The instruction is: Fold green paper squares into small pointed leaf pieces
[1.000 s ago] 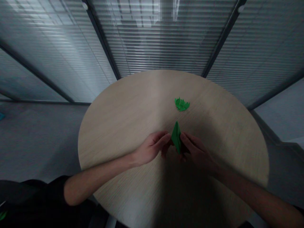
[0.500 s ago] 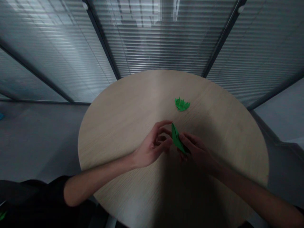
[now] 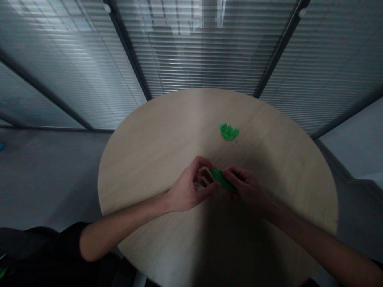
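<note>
A folded piece of green paper is held between both hands just above the round wooden table. My left hand pinches its left end, thumb below and curled fingers above. My right hand grips its right end with the fingers closed over it. The paper now lies nearly flat, pointing left. Farther back on the table lies a small pile of folded green paper pieces, apart from both hands.
The table stands against glass walls with horizontal blinds and dark frames. Grey floor shows to the left and right of the table. My dark sleeve sits at the lower left.
The green paper has tipped from standing upright to lying nearly flat between the hands. My left hand opened for a moment, then closed on the paper's left end.
</note>
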{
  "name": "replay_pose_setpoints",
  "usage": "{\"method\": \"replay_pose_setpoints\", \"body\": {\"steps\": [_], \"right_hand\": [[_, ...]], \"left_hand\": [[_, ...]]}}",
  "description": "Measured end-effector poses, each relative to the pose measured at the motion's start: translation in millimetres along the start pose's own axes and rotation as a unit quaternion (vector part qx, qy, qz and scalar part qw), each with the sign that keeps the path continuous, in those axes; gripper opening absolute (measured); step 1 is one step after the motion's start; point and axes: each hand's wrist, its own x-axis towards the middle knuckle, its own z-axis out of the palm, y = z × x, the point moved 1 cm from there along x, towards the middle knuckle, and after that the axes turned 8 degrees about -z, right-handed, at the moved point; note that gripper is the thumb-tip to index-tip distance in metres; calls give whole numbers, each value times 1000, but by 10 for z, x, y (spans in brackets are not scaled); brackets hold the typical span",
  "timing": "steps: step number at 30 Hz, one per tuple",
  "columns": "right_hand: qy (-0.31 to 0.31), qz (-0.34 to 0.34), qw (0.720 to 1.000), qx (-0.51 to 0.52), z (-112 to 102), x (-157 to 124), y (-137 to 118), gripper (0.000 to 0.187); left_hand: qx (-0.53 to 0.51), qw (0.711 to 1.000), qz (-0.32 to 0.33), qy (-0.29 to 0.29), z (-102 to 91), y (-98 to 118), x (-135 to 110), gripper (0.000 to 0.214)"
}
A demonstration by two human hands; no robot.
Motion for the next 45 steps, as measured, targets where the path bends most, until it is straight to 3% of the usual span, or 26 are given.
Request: {"method": "replay_pose_setpoints", "body": {"steps": [5, 10, 15, 21, 30, 34, 41, 45], "right_hand": [[0, -29, 999, -38, 19, -20, -17, 45], [-3, -49, 997, -61, 25, -35, 3, 44], [-24, -26, 998, -44, 27, -36, -1, 49], [-93, 2, 995, -19, 34, -54, -59, 47], [-82, -17, 996, -4, 28, -56, -69, 42], [-80, -26, 996, -6, 17, -64, -72, 40], [-48, -87, 991, -85, 13, -83, -30, 36], [-5, -186, 961, -204, -4, -86, -19, 24]], "left_hand": [[-57, 997, -57, 3, -13, -83, 61, 32], [8, 996, -91, -15, -26, -64, 77, 38], [30, 996, -79, 9, -38, -36, 63, 37], [18, 997, -68, 33, -40, -59, 70, 38], [72, 994, -74, 27, -48, -37, 69, 45], [42, 996, -77, 11, -55, -45, 76, 46], [-6, 997, -76, -4, -37, -51, 71, 41], [35, 998, -44, 6, -59, -60, 44, 30]]}}
